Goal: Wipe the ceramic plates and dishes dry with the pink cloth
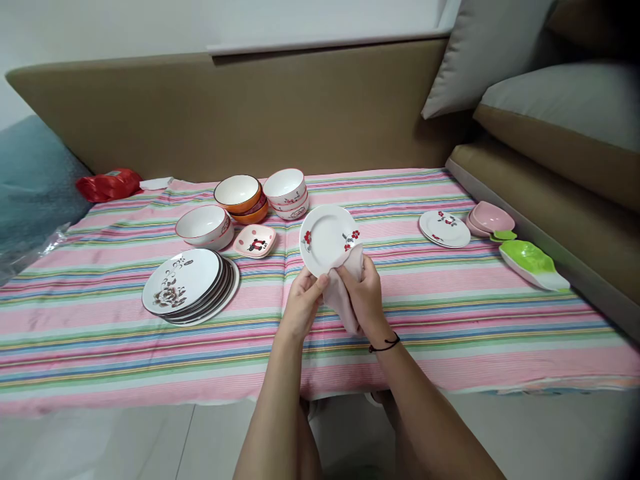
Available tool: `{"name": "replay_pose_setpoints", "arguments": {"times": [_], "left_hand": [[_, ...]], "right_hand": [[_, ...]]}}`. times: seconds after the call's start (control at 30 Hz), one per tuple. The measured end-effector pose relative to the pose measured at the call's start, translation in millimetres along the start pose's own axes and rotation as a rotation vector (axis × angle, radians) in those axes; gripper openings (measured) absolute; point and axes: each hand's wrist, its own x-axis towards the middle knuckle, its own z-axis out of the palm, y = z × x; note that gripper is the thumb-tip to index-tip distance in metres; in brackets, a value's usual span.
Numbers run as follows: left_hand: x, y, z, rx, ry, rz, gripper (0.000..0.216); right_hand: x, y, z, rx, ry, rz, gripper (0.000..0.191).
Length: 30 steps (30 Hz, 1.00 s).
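A small white plate (pixel 327 233) with red flowers is held up, tilted toward me, over the striped cloth. My left hand (pixel 304 299) grips its lower left rim, thumb on the face. At the lower right rim, my right hand (pixel 364 290) is closed on a pale pink cleaning cloth (pixel 343 303), which is pressed against the plate. Part of that cloth hangs below the fingers. Behind the plate stands a stack of white bowls (pixel 285 187) with red rims. Two similar flowered plates (pixel 447 230) lie stacked to the right.
The striped tablecloth (pixel 450 327) covers the surface. Stacked dinner plates (pixel 183 283), red-rimmed bowls (pixel 203 225), orange bowls (pixel 237 193) and square dishes (pixel 255 240) stand left. Pink bowls (pixel 493 219) and a green leaf-shaped dish (pixel 530 259) lie right, near cushions (pixel 565 100).
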Motion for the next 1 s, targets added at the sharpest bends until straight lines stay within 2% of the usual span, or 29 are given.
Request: {"name": "replay_pose_setpoints", "arguments": {"times": [0.27, 0.43, 0.67, 0.83, 1.0], "left_hand": [[4, -2, 1, 0.112, 0.14, 0.114, 0.053], [3, 0, -4, 0.211, 0.172, 0.053, 0.048], [3, 2, 2, 0.188, 0.238, 0.006, 0.038], [5, -1, 2, 0.135, 0.265, 0.028, 0.039], [6, 2, -3, 0.065, 0.328, 0.005, 0.039]], "right_hand": [[0, 1, -3, -0.17, 0.052, -0.055, 0.035], [5, 0, -10, -0.175, 0.058, -0.053, 0.03], [3, -3, -10, -0.106, -0.012, -0.026, 0.034], [-2, -4, -3, -0.073, -0.034, -0.046, 0.051], [3, -6, -9, -0.136, 0.005, -0.039, 0.032]]}}
